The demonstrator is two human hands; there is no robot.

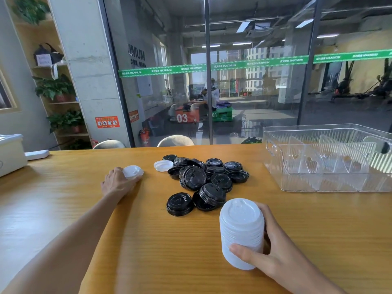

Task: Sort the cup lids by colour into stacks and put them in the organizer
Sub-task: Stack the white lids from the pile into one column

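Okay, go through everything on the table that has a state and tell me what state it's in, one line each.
White lid stack: tall, held by the right hand.
Single white lid: on the table, under the left hand's fingertips.
Other white lid: loose, upside down, beside the pile.
Black lids: unsorted heap, some upside down.
Clear organizer: compartments hold no lids.

Left hand (118, 181) fingers tucked out of sight behind a white lid (132, 171), clear organizer (318, 183) cut off at the right edge, lower black lids (203, 175) buried in the heap
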